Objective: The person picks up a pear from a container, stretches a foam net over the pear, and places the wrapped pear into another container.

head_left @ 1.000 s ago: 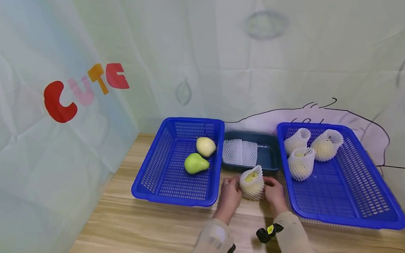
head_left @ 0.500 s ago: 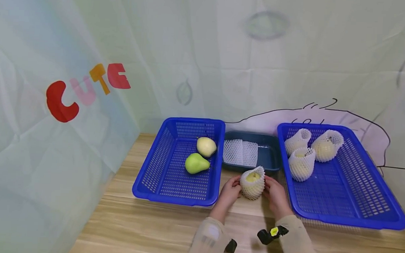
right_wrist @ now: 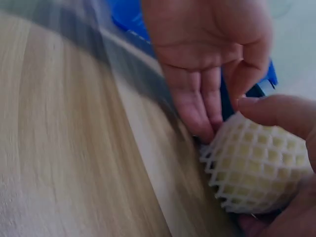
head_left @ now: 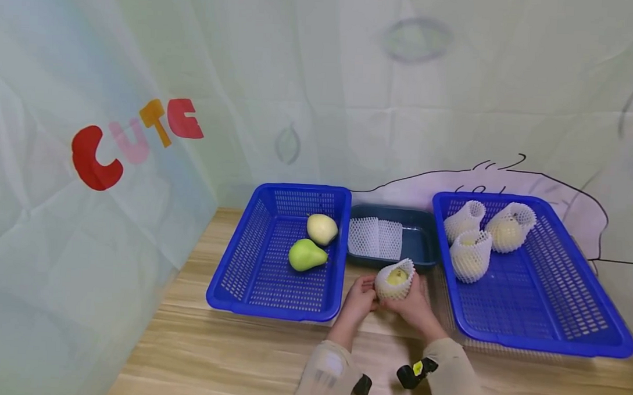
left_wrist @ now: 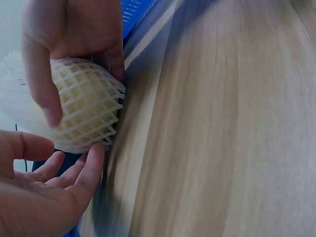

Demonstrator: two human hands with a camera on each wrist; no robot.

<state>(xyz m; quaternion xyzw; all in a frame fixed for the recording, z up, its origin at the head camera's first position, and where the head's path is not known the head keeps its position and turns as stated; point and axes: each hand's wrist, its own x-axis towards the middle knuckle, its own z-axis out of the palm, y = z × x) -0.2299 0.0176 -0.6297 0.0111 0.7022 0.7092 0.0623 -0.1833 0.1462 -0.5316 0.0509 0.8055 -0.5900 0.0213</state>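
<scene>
A pale yellow pear in a white foam net sleeve (head_left: 393,286) is held above the table's middle, its top showing through the sleeve's opening. My right hand (head_left: 413,304) grips it from the right; in the right wrist view the thumb (right_wrist: 276,111) lies over the net and the other fingers are partly hidden. On the other side is my left hand (head_left: 358,302), fingers loosely bent. The left wrist view shows a fingertip of this hand (left_wrist: 54,197) touching the net's lower edge (left_wrist: 101,140), the thumb apart from the pear.
The left blue basket (head_left: 273,309) has a cream pear (head_left: 322,229) and a green pear (head_left: 306,255). Behind the hands, a dark tray (head_left: 420,247) contains flat foam nets (head_left: 375,237). Three net-sleeved pears (head_left: 469,258) sit in the right blue basket (head_left: 542,343).
My right hand has moved from the sleeve's side to a grip around the pear, thumb in front. The pear has risen slightly and tilted; my left hand stays close beside it.
</scene>
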